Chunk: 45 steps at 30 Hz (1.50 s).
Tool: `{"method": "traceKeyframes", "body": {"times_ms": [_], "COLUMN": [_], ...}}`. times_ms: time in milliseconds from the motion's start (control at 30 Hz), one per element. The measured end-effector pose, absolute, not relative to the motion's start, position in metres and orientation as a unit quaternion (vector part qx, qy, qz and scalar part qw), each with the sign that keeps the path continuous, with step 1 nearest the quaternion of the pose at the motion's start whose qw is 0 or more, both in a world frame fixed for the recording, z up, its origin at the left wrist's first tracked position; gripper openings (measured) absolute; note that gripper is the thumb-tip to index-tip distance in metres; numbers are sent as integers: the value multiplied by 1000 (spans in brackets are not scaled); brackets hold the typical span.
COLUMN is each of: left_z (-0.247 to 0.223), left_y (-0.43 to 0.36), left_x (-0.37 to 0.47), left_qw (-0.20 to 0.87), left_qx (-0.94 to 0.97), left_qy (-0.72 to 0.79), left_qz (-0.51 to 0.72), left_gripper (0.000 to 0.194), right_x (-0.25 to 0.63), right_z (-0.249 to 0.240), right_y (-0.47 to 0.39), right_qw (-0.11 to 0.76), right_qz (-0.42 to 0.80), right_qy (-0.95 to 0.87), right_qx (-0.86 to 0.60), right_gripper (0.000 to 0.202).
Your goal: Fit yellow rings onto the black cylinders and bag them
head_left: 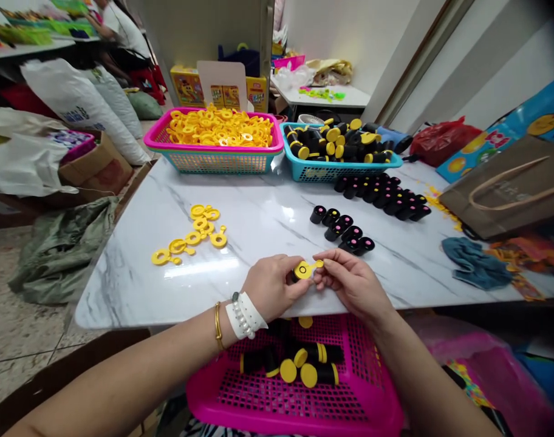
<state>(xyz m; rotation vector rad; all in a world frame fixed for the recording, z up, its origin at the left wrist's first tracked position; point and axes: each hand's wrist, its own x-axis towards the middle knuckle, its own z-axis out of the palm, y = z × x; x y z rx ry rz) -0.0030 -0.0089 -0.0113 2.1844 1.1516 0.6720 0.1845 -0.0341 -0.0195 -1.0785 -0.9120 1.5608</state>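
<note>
Near the table's front edge, my left hand (pixel 272 284) grips a small black canister, mostly hidden by my fingers, with a yellow ring-shaped cap piece (pixel 303 270) on its top. The small tab of that piece is pinched between the thumb and finger of my right hand (pixel 350 279). Below my hands, a pink basket (pixel 290 413) holds several black canisters with yellow ends. Beyond my right hand stand several black canisters (pixel 345 227) with pink or yellow dots in their tops. Loose yellow ring pieces (pixel 199 225) lie on the left of the table.
A pink-rimmed basket (pixel 156 142) heaped with yellow ring pieces and a blue basket (pixel 341 172) of black canisters stand at the back. Rows of black canisters (pixel 386 197) stand before the blue one. A brown paper bag (pixel 509 188) and a blue cloth (pixel 472 263) are at right.
</note>
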Motion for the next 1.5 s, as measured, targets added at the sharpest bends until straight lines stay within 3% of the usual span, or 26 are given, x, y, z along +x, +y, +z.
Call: {"method": "traceKeyframes", "body": {"times_ms": [100,233,533,600,733,767,933,1067,1333,1500], "left_z": [-14,-5,-15,-15,0,5,11,-3,-9,-9], "left_y": [-10,-11,-10,-16,-31,-32,-8,10,5,-1], "left_x": [-3,-1,7,2,-31,-43,-94,-100,-74,-37], "left_qw": [267,279,225,231,223,200,6,-9,135,229], "left_qx": [824,822,835,845,884,886,833,843,869,904], "left_qy": [432,413,475,458,375,378,523,521,423,293], "left_qz": [252,276,160,152,171,178,177,135,220,212], "left_gripper": [25,16,25,28,63,63,33,11,11,13], "right_x": [187,182,174,169,154,153,157,159,160,161], "right_z": [-13,10,1,1,8,9,9,11,10,-3], "right_y": [-22,-5,-5,-15,-60,-74,-115,-110,-76,-54], "right_qw": [428,291,239,238,240,220,116,167,307,321], "right_qz": [682,699,677,624,436,421,452,433,410,307], "right_qy": [-403,-469,-500,-541,-653,-672,-700,-689,-657,-692], "right_qx": [-435,-455,-485,-511,-571,-568,-540,-557,-553,-569], "right_gripper": [22,27,32,33,24,20,15,16,12,38]}}
